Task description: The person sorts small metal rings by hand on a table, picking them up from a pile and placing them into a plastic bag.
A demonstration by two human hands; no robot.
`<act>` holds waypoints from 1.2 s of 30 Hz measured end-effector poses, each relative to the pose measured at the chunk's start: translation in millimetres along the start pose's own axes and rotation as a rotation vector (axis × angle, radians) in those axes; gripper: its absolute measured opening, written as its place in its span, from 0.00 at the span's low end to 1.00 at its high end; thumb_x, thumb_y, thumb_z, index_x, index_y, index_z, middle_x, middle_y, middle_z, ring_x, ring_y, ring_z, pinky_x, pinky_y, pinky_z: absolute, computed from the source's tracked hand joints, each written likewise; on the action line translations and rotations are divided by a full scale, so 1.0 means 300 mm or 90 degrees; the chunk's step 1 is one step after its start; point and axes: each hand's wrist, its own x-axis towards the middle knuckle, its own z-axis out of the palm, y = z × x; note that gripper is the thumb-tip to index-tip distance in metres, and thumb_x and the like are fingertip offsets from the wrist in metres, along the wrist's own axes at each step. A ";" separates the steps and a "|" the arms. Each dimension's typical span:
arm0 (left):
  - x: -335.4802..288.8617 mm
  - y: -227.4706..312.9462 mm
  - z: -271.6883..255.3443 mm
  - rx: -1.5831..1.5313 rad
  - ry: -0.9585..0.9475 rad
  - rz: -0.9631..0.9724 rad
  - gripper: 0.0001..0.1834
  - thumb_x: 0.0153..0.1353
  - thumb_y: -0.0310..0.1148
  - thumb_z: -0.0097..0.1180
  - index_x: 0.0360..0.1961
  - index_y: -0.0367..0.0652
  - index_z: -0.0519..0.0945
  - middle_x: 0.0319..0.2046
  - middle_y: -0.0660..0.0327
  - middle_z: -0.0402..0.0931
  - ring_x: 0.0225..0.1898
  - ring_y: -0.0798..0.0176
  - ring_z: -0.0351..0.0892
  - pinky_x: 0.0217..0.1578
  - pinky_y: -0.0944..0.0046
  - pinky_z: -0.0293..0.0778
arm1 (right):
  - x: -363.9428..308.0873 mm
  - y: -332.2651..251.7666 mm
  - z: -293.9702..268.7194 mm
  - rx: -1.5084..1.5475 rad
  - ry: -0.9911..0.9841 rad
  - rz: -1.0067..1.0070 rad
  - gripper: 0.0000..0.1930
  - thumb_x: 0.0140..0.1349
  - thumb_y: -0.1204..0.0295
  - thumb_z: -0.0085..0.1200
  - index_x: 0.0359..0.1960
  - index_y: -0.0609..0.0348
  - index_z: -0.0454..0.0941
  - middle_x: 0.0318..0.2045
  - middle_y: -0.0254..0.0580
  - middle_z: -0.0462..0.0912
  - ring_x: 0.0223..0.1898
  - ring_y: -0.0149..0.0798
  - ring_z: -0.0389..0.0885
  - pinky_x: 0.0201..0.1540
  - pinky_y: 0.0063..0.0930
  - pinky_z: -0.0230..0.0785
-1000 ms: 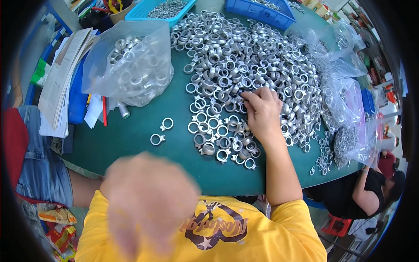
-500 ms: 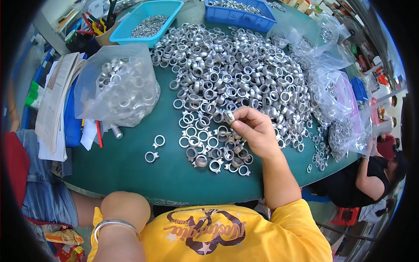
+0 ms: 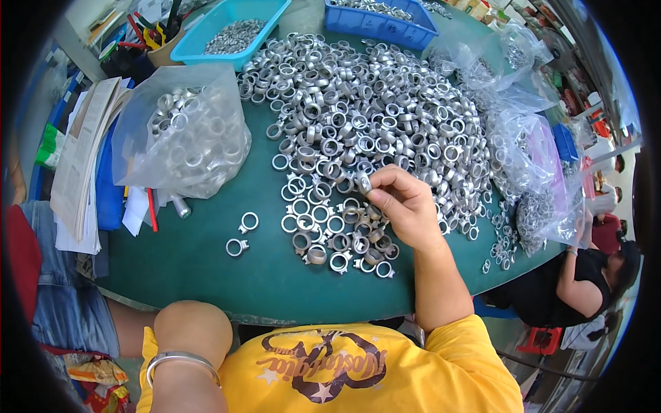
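Observation:
A small silver metal ring (image 3: 363, 182) with a lug is pinched between the thumb and forefinger of my right hand (image 3: 406, 201). The hand hovers over the near part of a big pile of similar metal rings (image 3: 385, 113). Below and left of it, several looser rings (image 3: 339, 261) lie spread on the green tabletop (image 3: 179, 265). Two single rings (image 3: 237, 247) sit apart from the rest, further left. My left arm (image 3: 193, 330) is bent at the table's near edge with a silver bangle (image 3: 180, 358) on it; the left hand itself is out of the picture.
A clear plastic bag (image 3: 189, 141) of rings stands left, beside stacked papers (image 3: 86, 162). A turquoise basket (image 3: 237, 58) and a blue crate (image 3: 385, 27) hold small metal parts at the back. More filled bags (image 3: 527, 155) lie right. People sit at both sides.
The pinched ring looks slightly turned, and my right hand has barely shifted. The view has tilted a little; the pile and loose rings lie as before.

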 end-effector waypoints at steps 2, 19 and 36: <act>0.005 -0.027 0.005 -0.011 -0.004 0.044 0.09 0.64 0.29 0.37 0.37 0.49 0.71 0.21 0.65 0.68 0.19 0.71 0.67 0.17 0.73 0.55 | 0.012 0.001 -0.006 -0.274 0.068 -0.115 0.05 0.52 0.81 0.57 0.31 0.61 0.77 0.28 0.38 0.76 0.28 0.36 0.73 0.31 0.27 0.64; -0.006 0.092 0.020 0.004 0.093 -0.091 0.10 0.64 0.28 0.39 0.43 0.49 0.72 0.22 0.66 0.68 0.18 0.71 0.66 0.16 0.73 0.55 | 0.143 0.022 0.127 -0.705 -0.012 -0.192 0.06 0.50 0.67 0.61 0.26 0.54 0.80 0.26 0.35 0.75 0.35 0.43 0.73 0.38 0.38 0.61; -0.004 0.024 -0.034 -0.060 -0.072 0.149 0.12 0.62 0.40 0.48 0.42 0.46 0.71 0.29 0.59 0.73 0.23 0.65 0.72 0.20 0.69 0.61 | 0.018 -0.014 0.146 0.246 -0.015 -0.049 0.12 0.54 0.88 0.53 0.39 0.65 0.72 0.46 0.45 0.76 0.44 0.34 0.78 0.49 0.24 0.72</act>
